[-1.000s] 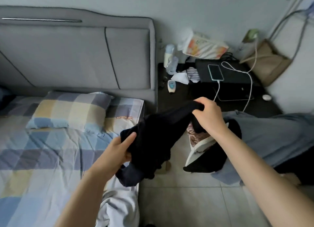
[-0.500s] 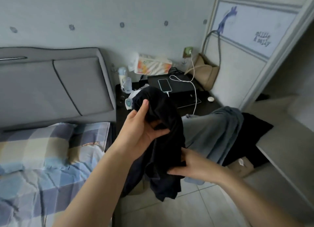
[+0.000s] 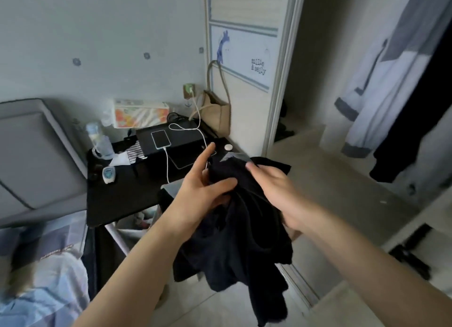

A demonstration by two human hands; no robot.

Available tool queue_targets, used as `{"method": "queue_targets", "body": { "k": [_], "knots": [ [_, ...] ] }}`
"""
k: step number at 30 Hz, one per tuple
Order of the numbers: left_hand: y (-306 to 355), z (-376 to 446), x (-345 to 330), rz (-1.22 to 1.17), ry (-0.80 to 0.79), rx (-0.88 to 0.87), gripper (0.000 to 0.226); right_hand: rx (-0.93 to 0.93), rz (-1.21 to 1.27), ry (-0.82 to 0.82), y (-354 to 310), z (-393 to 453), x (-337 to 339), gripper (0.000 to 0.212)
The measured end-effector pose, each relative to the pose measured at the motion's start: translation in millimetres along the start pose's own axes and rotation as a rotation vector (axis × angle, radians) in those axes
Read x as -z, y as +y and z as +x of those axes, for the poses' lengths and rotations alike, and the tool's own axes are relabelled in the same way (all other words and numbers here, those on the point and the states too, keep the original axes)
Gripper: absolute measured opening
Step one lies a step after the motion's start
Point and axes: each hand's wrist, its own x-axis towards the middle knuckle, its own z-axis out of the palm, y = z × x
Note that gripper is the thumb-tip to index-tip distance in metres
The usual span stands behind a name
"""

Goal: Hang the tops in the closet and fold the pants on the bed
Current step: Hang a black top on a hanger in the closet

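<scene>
While the fingers of the left hand (image 3: 203,194) are partly spread, with the forefinger held out straight and the thumb pressed across the cloth, a black garment (image 3: 244,233) is pinched between thumb and palm. The same garment is gripped from the other side by the right hand (image 3: 274,192), whose fingers are curled into its upper folds. The garment is held in the air in front of the body, bunched at the top and hanging loose below, above the floor (image 3: 325,187) between the bed and the closet; whether it is a top or a pair of pants cannot be told from its crumpled shape.

Behind the hands, a black worktop (image 3: 127,192) is seen against the wall, with a phone (image 3: 160,138) on its charging cable near the far edge and a tissue pack (image 3: 140,112) at the far left corner. A corner of the bed (image 3: 36,290) is visible at lower left. On the right, the closet (image 3: 367,82) stands open, with a pale garment (image 3: 381,86) already hung inside.

The step in hand is judged to be the sorting out of the garment on the way to the closet. For the next move, the collar or shoulders would need to be found and a hanger obtained; none is seen within reach.
</scene>
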Motion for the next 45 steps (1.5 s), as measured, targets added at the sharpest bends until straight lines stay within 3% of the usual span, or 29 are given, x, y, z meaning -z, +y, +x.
{"method": "queue_targets", "body": {
  "k": [3, 5, 7, 9, 12, 16, 19, 24, 28, 32, 34, 35, 38, 41, 45],
  "knots": [
    [6.1, 12.8, -36.2, 0.229, 0.077, -0.086, 0.017, -0.024, -0.143, -0.071, -18.9, -7.3, 34.7, 0.044],
    [6.6, 22.3, -48.2, 0.464, 0.08, -0.159, 0.003, -0.035, -0.314, -0.168, -28.3, -16.7, 55.7, 0.044],
    [8.3, 30.5, -58.5, 0.676, 0.047, -0.182, 0.011, -0.048, -0.605, -0.155, -28.8, -24.7, 80.6, 0.042],
    [12.5, 37.9, -65.1, 0.745, -0.009, -0.192, 0.014, -0.023, -0.823, -0.066, -26.8, -31.9, 105.8, 0.026],
    [24.7, 53.2, -68.7, 0.802, -0.037, -0.245, 0.023, 0.043, -1.035, 0.098, -23.8, -44.4, 145.8, 0.01],
    [36.8, 80.2, -83.5, 0.869, 0.008, -0.25, 0.031, 0.121, -1.219, 0.351, -25.1, -61.1, 200.7, 0.01],
    [30.4, 98.0, -98.8, 1.026, -0.048, -0.215, 0.038, 0.098, -1.106, 0.469, -36.1, -69.5, 230.3, 0.013],
    [15.5, 126.2, -113.2, 1.266, -0.267, -0.224, 0.021, -0.082, -0.503, 0.507, -42.3, -64.9, 251.7, 0.025],
    [25.3, 166.0, -108.9, 1.23, -0.21, -0.245, 0.023, -0.089, -0.259, 0.525, -50.9, -44.5, 258.0, 0.023],
    [38.3, 208.9, -111.0, 1.219, -0.185, -0.24, 0.027, -0.103, -0.38, 0.447, -53.5, -19.5, 255.3, 0.026],
    [41.2, 233.0, -116.1, 1.207, -0.214, -0.274, 0.03, -0.092, -0.535, 0.443, -50.7, -1.1, 256.0, 0.013],
    [41.3, 242.4, -117.8, 1.202, -0.245, -0.277, 0.031, -0.054, -0.599, 0.489, -51.0, 5.9, 257.9, 0.012],
    [41.0, 282.0, -115.8, 1.297, -0.345, -0.296, 0.03, 0.072, -0.679, 0.726, -59.8, 34.5, 272.2, 0.038],
    [47.4, 330.7, -111.1, 1.434, -0.353, -0.363, 0.025, 0.154, -0.62, 0.854, -84.5, 65.4, 285.6, 0.034],
    [61.0, 390.4, -110.1, 1.158, -0.419, -0.163, 0.033, 0.144, -0.749, 0.896, -113.3, 113.0, 292.2, 0.032]
  ]
}}
